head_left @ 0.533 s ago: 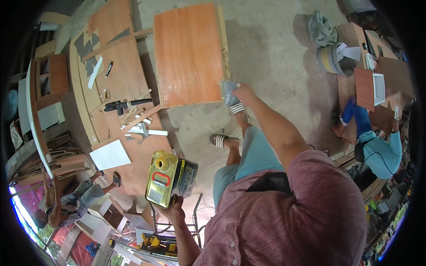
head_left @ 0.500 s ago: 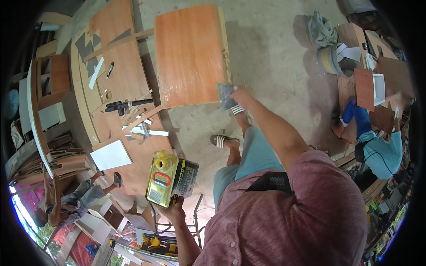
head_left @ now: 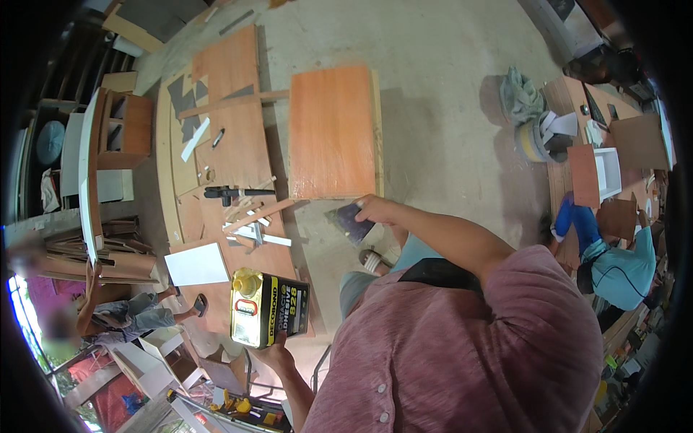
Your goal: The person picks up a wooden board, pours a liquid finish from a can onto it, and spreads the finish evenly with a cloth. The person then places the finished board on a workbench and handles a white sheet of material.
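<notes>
Can in left grip, dark sheet in right

We have the metal can [head_left: 254, 317] in the left grip [head_left: 276, 352], closed on its underside; some fingers are hidden. Right grip [head_left: 373, 210] pinches one edge of the dark sheet [head_left: 351, 224], thumb and fingers together. Glossy orange-brown wood panel [head_left: 332, 130] lies just beyond the right grip; we can't tell if they touch. White board [head_left: 196, 265] sits beyond and left of the left grip, black tool [head_left: 224, 193] farther out. Bucket [head_left: 533, 143] stands well right of the right grip.
</notes>
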Motion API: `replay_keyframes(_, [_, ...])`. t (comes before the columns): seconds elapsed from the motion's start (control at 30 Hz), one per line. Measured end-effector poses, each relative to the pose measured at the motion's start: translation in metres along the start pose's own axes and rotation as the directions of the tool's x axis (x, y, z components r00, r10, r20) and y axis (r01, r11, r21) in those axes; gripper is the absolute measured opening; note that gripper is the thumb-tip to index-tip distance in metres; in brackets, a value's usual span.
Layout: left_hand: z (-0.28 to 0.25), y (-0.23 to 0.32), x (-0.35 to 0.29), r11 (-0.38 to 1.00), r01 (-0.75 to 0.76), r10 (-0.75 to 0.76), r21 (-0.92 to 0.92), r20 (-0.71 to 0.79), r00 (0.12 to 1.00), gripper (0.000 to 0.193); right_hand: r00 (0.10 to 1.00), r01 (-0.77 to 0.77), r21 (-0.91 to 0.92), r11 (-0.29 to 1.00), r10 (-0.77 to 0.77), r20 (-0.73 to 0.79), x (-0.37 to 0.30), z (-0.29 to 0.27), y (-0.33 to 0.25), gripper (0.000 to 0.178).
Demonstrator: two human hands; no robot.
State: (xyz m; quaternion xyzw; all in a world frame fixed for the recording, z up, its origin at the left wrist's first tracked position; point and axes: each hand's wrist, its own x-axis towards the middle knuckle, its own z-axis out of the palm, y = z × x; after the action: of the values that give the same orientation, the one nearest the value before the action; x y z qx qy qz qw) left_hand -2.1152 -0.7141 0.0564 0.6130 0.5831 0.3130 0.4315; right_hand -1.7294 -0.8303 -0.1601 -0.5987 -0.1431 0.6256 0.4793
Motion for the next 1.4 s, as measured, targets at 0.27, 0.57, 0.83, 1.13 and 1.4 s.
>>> replay_keyframes(0.27, [0.0,-0.034,0.007,0.969,0.042,-0.019,-0.244,0.099,0.995,0.099,0.93,0.363,0.634,0.683,-0.22,-0.296,-0.141,-0.134,-0.031,0.042])
replay_keyframes(0.57, [0.014,-0.064,0.008,0.972,0.086,-0.019,-0.219,0.289,0.957,0.106,0.641,0.747,0.586,0.316,-0.106,-0.76,-0.32,-0.123,0.061,0.038])
replay_keyframes(0.83, [0.069,-0.009,-0.007,0.976,-0.111,0.194,-0.188,0.51,0.838,0.095,0.538,0.76,0.187,0.623,-0.44,-0.719,-0.325,-0.037,-0.004,0.042])
replay_keyframes(1.13, [0.164,0.13,-0.064,0.937,-0.32,0.34,-0.143,0.592,0.731,0.098,0.356,0.598,-0.643,0.478,-0.877,-0.322,-0.353,-0.019,-0.142,0.036])
replay_keyframes(1.4, [0.243,0.196,-0.137,0.921,-0.329,0.384,-0.209,0.634,0.672,0.099,0.189,0.525,-0.845,0.1,-0.982,0.001,-0.411,-0.103,-0.162,0.049])
